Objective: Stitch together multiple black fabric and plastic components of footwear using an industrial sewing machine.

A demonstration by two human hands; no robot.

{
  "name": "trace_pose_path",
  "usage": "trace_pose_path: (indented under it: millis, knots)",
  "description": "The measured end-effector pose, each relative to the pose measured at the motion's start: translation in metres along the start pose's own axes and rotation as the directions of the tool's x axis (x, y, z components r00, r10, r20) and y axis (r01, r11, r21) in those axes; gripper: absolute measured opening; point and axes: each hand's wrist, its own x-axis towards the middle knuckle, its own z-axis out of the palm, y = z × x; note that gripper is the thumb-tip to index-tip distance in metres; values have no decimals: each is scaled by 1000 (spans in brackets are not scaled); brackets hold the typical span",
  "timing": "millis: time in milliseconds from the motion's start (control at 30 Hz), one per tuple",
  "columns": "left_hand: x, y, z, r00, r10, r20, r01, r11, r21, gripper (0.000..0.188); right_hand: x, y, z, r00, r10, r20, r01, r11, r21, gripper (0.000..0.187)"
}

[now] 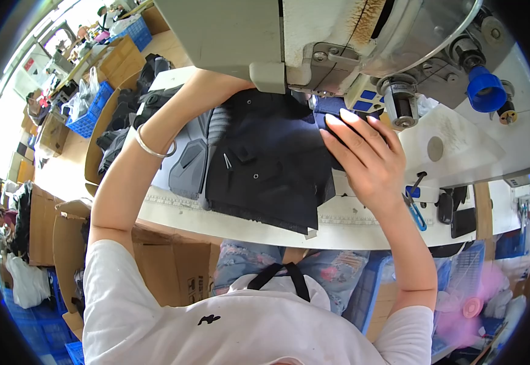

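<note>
A black fabric piece (271,188) lies flat on the white sewing table, its upper edge under the head of a sewing machine (228,36). On the cloth show small ring-like eyelets and a pale V-shaped mark. My right hand (371,152) rests at the fabric's right edge beside the lit needle area, fingers stretched out and flat. My left hand (231,84) reaches in from the left at the fabric's top; the machine head hides its fingers. A grey panel with moulded-looking shapes (189,161) lies along the fabric's left side.
Blue-handled snips (416,212), a black mouse-shaped thing (444,208) and a flat black rectangle (463,222) lie at the table's right. Dark pieces (116,143) fill an open carton at left. A cardboard box (170,271) stands below the table, a blue crate (368,292) beside my legs.
</note>
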Motion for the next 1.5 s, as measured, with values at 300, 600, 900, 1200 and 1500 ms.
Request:
trace_pose_path:
  millis: [300, 600, 900, 1200, 1500]
  knots:
    - [15, 1, 2, 994, 84, -63, -79, 993, 83, 26, 0, -1, 2, 999, -10, -30, 9, 998, -54, 27]
    - [15, -2, 0, 978, 161, -134, -139, 977, 159, 27, 4, -12, 1, 999, -6, -47, 2, 997, -79, 18]
    - [22, 0, 2, 951, 255, -176, -207, 945, 253, 27, 4, -15, 1, 999, 11, -51, -15, 996, -89, 16]
    - [17, 5, 5, 918, 353, -179, -275, 894, 354, 27, 3, -14, 0, 998, 31, -51, -36, 995, -88, 16]
    - [18, 0, 8, 876, 468, -117, -385, 824, 416, 27, 0, -16, 4, 994, 67, -85, -73, 994, -75, 17]
